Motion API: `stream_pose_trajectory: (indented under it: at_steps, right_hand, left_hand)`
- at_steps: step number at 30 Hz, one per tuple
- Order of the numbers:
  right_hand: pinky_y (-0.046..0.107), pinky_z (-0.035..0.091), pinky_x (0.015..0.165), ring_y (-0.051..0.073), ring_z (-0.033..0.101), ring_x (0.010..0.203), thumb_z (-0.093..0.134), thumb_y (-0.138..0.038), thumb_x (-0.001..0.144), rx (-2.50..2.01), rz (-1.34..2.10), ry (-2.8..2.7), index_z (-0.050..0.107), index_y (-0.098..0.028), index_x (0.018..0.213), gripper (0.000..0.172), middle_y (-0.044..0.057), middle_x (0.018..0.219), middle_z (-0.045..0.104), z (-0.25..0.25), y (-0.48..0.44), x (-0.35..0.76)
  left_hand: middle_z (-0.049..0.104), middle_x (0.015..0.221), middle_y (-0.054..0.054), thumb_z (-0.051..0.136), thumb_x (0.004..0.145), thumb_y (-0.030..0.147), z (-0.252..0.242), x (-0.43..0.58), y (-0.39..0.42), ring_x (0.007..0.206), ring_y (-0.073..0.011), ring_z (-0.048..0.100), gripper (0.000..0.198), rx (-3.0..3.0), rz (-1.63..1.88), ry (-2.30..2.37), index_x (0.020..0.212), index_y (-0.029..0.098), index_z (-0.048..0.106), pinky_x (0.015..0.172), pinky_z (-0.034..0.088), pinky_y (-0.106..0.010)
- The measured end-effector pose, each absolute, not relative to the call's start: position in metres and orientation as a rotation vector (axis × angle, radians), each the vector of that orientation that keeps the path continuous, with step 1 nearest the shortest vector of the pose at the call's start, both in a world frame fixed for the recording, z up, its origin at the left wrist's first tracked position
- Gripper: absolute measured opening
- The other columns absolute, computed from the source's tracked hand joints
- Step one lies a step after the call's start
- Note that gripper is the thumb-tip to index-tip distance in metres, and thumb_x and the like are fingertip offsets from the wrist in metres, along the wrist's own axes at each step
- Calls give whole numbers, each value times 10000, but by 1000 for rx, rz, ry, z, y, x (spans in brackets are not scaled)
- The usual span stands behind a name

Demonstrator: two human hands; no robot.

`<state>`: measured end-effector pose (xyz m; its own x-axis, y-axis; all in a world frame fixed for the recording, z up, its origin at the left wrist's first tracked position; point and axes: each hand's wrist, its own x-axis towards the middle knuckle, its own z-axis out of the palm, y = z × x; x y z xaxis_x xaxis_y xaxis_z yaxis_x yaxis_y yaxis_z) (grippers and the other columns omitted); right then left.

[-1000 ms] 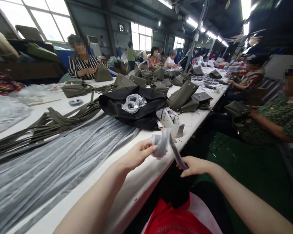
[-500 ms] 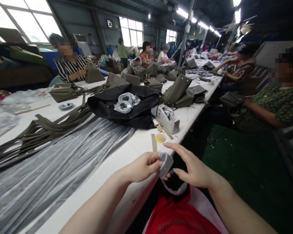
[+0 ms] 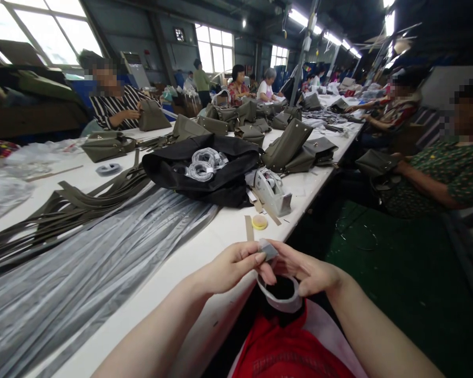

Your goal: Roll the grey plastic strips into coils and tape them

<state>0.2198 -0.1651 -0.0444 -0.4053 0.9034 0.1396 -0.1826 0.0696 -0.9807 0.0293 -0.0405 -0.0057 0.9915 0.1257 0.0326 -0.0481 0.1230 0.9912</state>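
Note:
Between my two hands is a grey strap in translucent wrapping (image 3: 281,303), its lower part hanging as an open loop above my lap. My left hand (image 3: 230,268) pinches the folded upper end between thumb and fingers. From the other side my right hand (image 3: 315,272) closes round the strap, fingers behind the folded end and thumb at the right side of the loop. Its fingertips are partly hidden. Just beyond my hands, a yellow-rimmed tape roll (image 3: 259,222) lies on the white table (image 3: 189,252) beside a tan strip (image 3: 249,228).
Long grey wrapped straps (image 3: 114,262) and dark olive straps (image 3: 94,202) cover the table's left. A black bag (image 3: 169,181) holds coiled straps (image 3: 203,164), beside a tape dispenser (image 3: 273,191). Olive bags (image 3: 287,144) stand behind. Co-workers sit along both sides; one at right holds a bag (image 3: 375,161).
My right hand has come in from an open, spread pose and closed round the strap. The folded end has tilted, and the hanging loop shows rounder and wider.

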Motion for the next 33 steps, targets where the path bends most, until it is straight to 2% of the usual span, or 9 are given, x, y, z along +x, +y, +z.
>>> stream_pose_trajectory:
  at_steps: [3,6,8,12,16,20,24,29,33]
  right_hand:
    - [358,432,943,225,539,1127,736,-366,756,-981,1322,-1447,297,-223,1454,837,115,1263,543,-43,-161,211]
    - [261,490,720,168,615,828,658,-259,808,-1243,1037,-1585,568,-166,1223,434,57,965,666,-36,-156,207]
    - [246,484,651,160,623,724,602,-189,811,-1445,690,-1623,659,-160,1011,209,34,831,686,-28,-155,212]
    - [283,501,727,197,665,790,579,-140,792,-1665,-60,-1557,677,-188,942,185,51,879,721,-5,-160,240]
    - [297,493,773,206,670,837,545,-195,868,-1710,-238,-1759,685,-189,964,170,59,899,725,12,-169,262]
    - [299,485,765,214,669,844,523,-188,861,-1801,-109,-1878,689,-180,935,182,60,918,723,2,-170,277]
    - [276,478,698,207,656,798,509,-286,898,-1828,242,-1767,701,-173,891,223,45,861,711,-16,-163,272]
    - [204,415,523,105,496,529,428,-490,952,-1624,1130,-1746,724,-144,930,457,-22,582,534,-33,-152,226]
    - [147,329,376,48,397,396,398,-571,941,-1348,1736,-1646,697,-127,1040,544,-49,550,472,-41,-147,189]
  left_hand:
    - [695,772,-93,487,939,414,-3,27,-44,767,-181,632,336,1421,74,-1,872,123,640,829,467,-318]
    - [619,597,-15,505,925,440,2,20,-43,518,-118,546,315,1321,16,29,933,136,587,593,443,-238]
    - [557,537,31,503,926,446,7,15,-37,440,-79,452,307,1387,63,115,896,146,562,504,374,-199]
    - [561,524,33,492,926,469,11,9,-21,437,-71,453,373,1594,-39,239,727,155,524,508,379,-197]
    - [547,425,46,528,907,469,4,9,-15,365,-79,447,359,1435,-310,76,847,132,637,540,447,-228]
    - [536,374,28,520,923,417,2,2,-14,296,-73,433,370,1221,-309,-6,833,99,686,514,491,-226]
    - [498,370,60,503,944,319,11,-4,-12,278,-54,435,300,877,180,-31,829,104,678,521,538,-215]
    - [683,641,-4,359,1001,223,30,-1,-6,549,-79,653,339,505,686,221,921,116,671,731,569,-231]
    - [740,891,-29,406,986,257,36,-3,3,791,-113,702,270,638,952,323,1031,172,658,893,517,-289]
